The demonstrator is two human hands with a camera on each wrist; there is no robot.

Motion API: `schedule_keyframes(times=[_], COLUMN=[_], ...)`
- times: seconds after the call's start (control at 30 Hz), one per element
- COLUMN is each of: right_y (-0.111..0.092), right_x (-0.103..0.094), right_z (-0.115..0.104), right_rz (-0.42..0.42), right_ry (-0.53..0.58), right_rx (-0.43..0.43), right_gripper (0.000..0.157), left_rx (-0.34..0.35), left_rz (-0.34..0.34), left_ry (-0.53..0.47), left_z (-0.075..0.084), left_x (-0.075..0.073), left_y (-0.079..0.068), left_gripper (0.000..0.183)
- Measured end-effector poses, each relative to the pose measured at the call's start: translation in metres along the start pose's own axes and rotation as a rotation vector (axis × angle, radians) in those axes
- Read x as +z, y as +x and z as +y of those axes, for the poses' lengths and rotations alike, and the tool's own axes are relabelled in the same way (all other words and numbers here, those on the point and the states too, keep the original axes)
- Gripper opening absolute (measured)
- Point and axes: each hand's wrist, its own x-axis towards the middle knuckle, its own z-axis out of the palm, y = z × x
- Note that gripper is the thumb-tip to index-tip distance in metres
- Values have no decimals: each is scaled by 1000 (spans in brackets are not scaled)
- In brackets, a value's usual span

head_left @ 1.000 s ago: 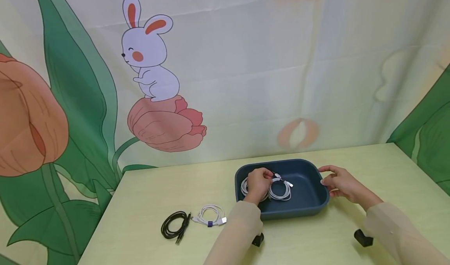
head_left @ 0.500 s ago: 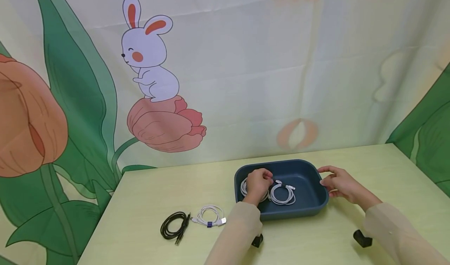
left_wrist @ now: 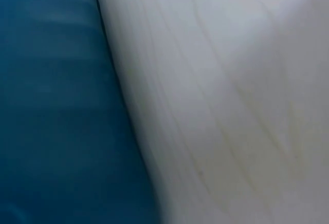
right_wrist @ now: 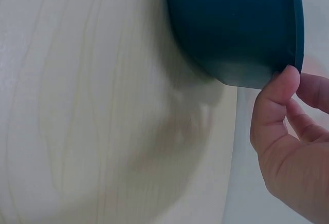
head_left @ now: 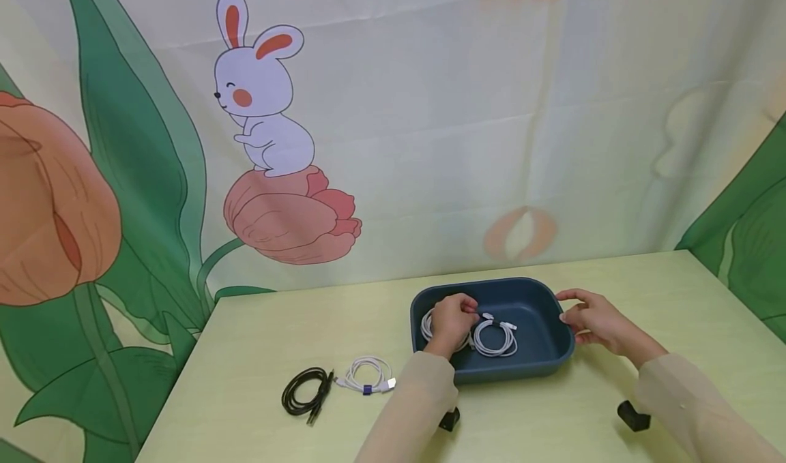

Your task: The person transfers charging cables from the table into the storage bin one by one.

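A dark blue rectangular tray [head_left: 535,326] stands on the table, its outer wall [left_wrist: 61,106] filling the left of the left wrist view. My left hand [head_left: 451,323] reaches into it with fingers bent, fingertips beside a coiled white cable [head_left: 495,340] with a black tie. Whether the fingertips pinch the tie is too small to tell. Another pale coil [head_left: 426,326] lies partly hidden under that hand. At the tray's right end my right hand [head_left: 598,323] holds the rim, thumb [right_wrist: 280,88] against the wall. The left wrist view does not show the left hand.
Left of the tray on the table [head_left: 258,340] lie a black coiled cable [head_left: 305,393] and a white coiled cable [head_left: 366,378] with a blue tie. Black blocks [head_left: 634,416] show below the wrists. A printed cloth [head_left: 417,142] hangs behind the table.
The white coil beside my left fingertips has shifted slightly right and down in the tray. My left hand has hardly moved. The right hand keeps its hold on the rim.
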Motion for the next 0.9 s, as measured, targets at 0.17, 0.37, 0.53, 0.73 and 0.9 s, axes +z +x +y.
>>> schedule_keyframes(times=[0.17,0.37,0.53,0.73,0.9], right_y=[0,-1,-4,-4,-3], right_x=[1,2,3,3,2], right_z=[-2,-3,-6,-5,-4], right_rz=[0,0,-4,-5,-12], right_ry=[-4,-8,-10,-16,-10], right_rx=[2,-2,-3,-4,-9], right_gripper=[50,49,50,50,50], left_rx=[7,-2,-3,-7,-18], left_rz=[-15,-78,-148,-195,-214], left_ry=[-1,-51,-105,-144,-173], left_z=[0,-1,-2,-5,-6], left_x=[-3,-6,-9,-10,-12], left_y=[-1,0,0,0,-1], left_gripper=[12,16,21,24,26])
